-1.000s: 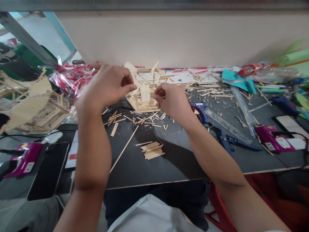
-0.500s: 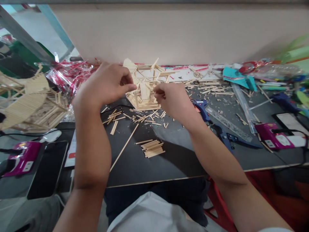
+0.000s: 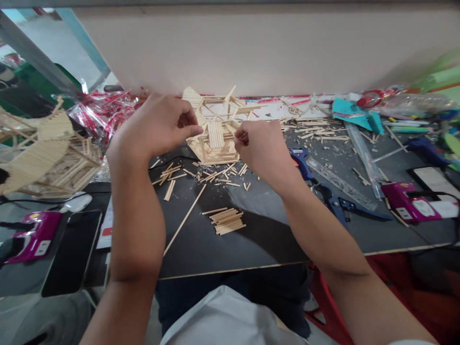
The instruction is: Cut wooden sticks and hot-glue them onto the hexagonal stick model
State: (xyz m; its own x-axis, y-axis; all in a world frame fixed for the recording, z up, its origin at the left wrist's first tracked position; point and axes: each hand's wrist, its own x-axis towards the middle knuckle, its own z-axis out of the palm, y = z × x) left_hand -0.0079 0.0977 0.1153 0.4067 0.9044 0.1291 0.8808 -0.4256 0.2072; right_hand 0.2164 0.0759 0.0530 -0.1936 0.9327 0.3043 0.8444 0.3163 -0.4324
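Note:
A wooden stick model (image 3: 216, 136) with a slatted panel and a many-sided base stands near the back of the dark table, between my hands. My left hand (image 3: 168, 122) is at its left side, thumb and fingers curled close together; anything between the fingertips is too small to make out. On the model's right side, my right hand (image 3: 259, 143) is closed in a pinch, its fingertips beside the frame, and what they hold is hidden. A small stack of short sticks (image 3: 228, 221) lies nearer the front edge, with a long thin stick (image 3: 185, 219) to its left.
Another stick model (image 3: 50, 153) stands at the left, near a black phone (image 3: 72, 254) and a magenta power socket (image 3: 34, 235). Stick scraps (image 3: 319, 129), a clear ruler (image 3: 341, 184), blue cutters (image 3: 334, 201) and a blue glue gun (image 3: 302, 160) lie to the right.
My right hand has shifted slightly right, away from the slatted panel, uncovering more of the model. My left hand has hardly moved.

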